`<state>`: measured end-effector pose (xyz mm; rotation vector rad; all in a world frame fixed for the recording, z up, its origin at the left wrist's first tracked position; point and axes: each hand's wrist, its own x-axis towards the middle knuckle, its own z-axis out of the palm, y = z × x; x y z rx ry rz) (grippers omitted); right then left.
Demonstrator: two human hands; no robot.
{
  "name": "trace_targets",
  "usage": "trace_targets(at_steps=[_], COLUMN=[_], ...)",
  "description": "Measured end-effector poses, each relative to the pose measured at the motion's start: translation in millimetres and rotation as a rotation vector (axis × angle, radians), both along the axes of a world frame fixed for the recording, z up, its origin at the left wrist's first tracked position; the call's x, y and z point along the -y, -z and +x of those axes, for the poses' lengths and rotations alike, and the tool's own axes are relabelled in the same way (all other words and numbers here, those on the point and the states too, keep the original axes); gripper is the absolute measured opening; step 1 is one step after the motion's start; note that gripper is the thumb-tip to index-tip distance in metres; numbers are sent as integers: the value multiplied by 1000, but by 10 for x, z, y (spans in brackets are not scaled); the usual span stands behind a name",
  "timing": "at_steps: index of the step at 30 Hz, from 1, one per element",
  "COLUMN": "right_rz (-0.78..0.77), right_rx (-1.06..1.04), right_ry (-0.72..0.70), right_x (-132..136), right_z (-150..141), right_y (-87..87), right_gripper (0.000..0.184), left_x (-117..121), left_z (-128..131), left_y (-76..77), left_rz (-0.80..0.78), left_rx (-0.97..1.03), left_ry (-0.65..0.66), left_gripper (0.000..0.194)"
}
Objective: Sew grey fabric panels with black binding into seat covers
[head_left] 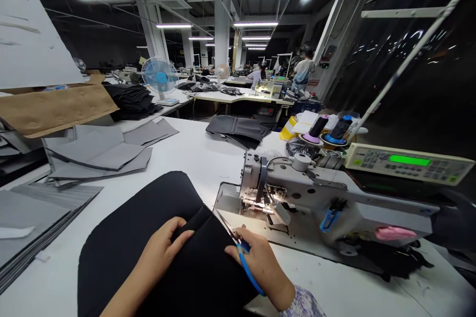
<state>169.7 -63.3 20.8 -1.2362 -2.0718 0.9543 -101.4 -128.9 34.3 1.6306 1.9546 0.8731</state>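
A large black fabric piece point(126, 228) with a rounded corner and a seam across it lies in front of me on the white table. My left hand point(167, 242) pinches a fold of it beside the seam, thumb and fingers closed. In my right hand point(260, 257) is a pair of scissors point(242, 256) with blue handles. Their blades point up and left, with the tip at the fabric's edge by the end of the seam. Just beyond stands a sewing machine point(305, 183), its needle area lit.
Grey fabric pieces point(100, 151) are stacked at left, near a cardboard box point(59, 109). Black folded pieces point(238, 129) lie behind the machine. Thread cones point(338, 129) and a control panel point(409, 161) stand at right. Farther off are a fan point(160, 78) and people point(303, 72).
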Motion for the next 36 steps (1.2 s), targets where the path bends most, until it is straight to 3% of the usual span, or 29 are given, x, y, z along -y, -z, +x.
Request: trace_targets(at_steps=[5,8,10,12,16,19,24,27,29,32,34,36], right_rz=[209,335,390,432,581,718,787,797,803,768,719,692], right_rx=[-105,-108,-75,-20,67,109,159,179,179,188,209,213], right_ry=[140,92,-24,-141,-277,-309,-317,-329,-335,-347,-369,-412], right_x=[-54,5,47,58,-6,-71,-128,-131,-129,-147,-197,-296], right_z=[-38,-197,-334,-472,-734,-879,-943,-921,-905,-879,-857,-834], right_y=[212,320,406,518,781,915,970,998,1029,1061,1057,1027], right_gripper=[18,25,26,23,26,31,36,36,36,34,32,30], left_x=[-430,-570,-424,-64,882,1250,1071,1029,1141,1364,1415,1332], left_z=[-130,-298,-507,-780,-1363,-1613,-1610,-1723,-1919,-2227,-2298,-2207], left_y=[93,207,302,384,427,397,389,377,352,299,281,301], left_rz=[66,113,109,88,-11,-156,-293,-273,-188,-56,-24,-74], left_rx=[-151,-222,-267,-319,-386,-379,-340,-441,-546,-649,-492,-208], left_ry=[4,92,148,88,-393,-575,-542,-487,-570,-910,-1034,-951], left_gripper=[33,40,49,43,34,42,42,43,41,38,40,51])
